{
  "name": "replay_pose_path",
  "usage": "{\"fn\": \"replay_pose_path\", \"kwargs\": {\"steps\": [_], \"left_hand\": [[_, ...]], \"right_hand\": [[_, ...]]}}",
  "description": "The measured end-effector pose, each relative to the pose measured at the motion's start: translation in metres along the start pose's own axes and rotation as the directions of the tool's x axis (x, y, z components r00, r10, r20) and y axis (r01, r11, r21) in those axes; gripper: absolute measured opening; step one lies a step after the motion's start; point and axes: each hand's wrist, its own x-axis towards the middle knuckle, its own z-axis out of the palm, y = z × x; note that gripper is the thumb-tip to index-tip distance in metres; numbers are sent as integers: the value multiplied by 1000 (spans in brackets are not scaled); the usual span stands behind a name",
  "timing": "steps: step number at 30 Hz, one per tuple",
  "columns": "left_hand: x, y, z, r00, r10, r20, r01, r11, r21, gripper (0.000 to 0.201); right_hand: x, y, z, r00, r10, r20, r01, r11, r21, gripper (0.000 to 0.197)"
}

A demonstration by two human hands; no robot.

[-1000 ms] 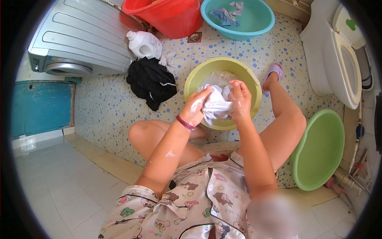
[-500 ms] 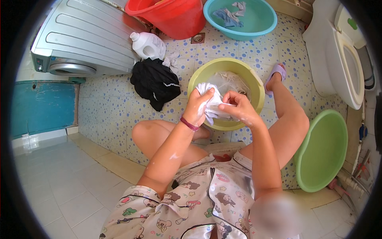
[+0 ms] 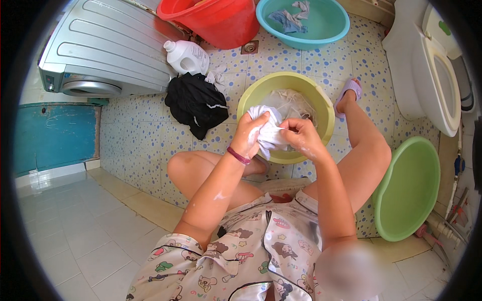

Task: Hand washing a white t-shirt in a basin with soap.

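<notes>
Bunched over the near side of a yellow-green basin [image 3: 326, 120] is a white cloth [image 3: 269, 129]. My left hand [image 3: 248, 135] is closed around its left part, with suds on the skin. At the cloth's right side, my right hand [image 3: 304, 138] pinches an edge between thumb and fingers and pulls it slightly outward. Cloudy water and wet pale fabric [image 3: 296, 103] lie in the basin beneath. Part of the basin's inside is hidden behind the cloth and my hands.
A black garment [image 3: 196, 105] lies left of the basin, beside a white jug [image 3: 187, 57] and a silver washing machine [image 3: 110, 40]. Behind are a red tub [image 3: 221, 25] and a turquoise basin [image 3: 304, 40]. To the right stand a green basin [image 3: 406, 190] and a toilet [image 3: 416, 70].
My right hand has shifted slightly, its fingers now more curled together at the cloth's edge. The cloth looks more gathered and smoother on its right side. My left hand keeps its hold.
</notes>
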Motion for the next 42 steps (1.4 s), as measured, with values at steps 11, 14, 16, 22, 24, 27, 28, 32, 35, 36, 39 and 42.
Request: {"fn": "replay_pose_path", "kwargs": {"steps": [11, 14, 16, 22, 24, 27, 28, 32, 35, 36, 39, 42], "left_hand": [[0, -2, -4, 1000, -17, 3, 17, 1000, -23, 16], [1, -1, -2, 1000, -15, -6, 15, 999, -28, 17], [1, 1, -1, 999, -17, -29, 17, 1000, -7, 15], [2, 2, -6, 998, -39, -42, 38, 999, -38, 16], [4, 1, -13, 992, -99, -84, 90, 991, -102, 22], [9, 6, -7, 973, -201, -111, 158, 938, -310, 20], [11, 3, -14, 974, -196, -116, 153, 939, -308, 20], [11, -22, -5, 995, -53, -82, 38, 984, -173, 19], [5, -33, 30, 977, -68, -203, 37, 987, -157, 30], [15, -37, 7, 977, -67, -203, 36, 988, -152, 30], [20, -16, -18, 916, -179, 358, 277, 929, -244, 43], [22, -22, -7, 948, -315, -38, 286, 902, -324, 40]], "right_hand": [[1, 12, 0, 1000, 13, -3, -13, 1000, 16, 11], [1, 21, -6, 1000, -15, 2, 14, 974, 226, 12], [0, 22, -8, 1000, -5, 15, -1, 935, 356, 13], [-2, 18, -8, 994, 2, 106, -47, 906, 421, 12], [-1, 22, -10, 991, 41, 128, -50, 996, 71, 12], [5, 40, -4, 956, -244, -163, 254, 966, 42, 14], [4, 32, 12, 956, -246, -157, 256, 965, 46, 14], [8, 19, 59, 674, -728, -124, 537, 598, -595, 24], [45, 10, 23, 668, -530, -523, 110, 764, -635, 28], [44, 13, 34, 666, -530, -525, 112, 766, -632, 28], [23, 19, 80, 556, -794, -247, 430, 529, -732, 30], [44, 17, 45, 664, -689, -291, 299, 601, -742, 32]]}}
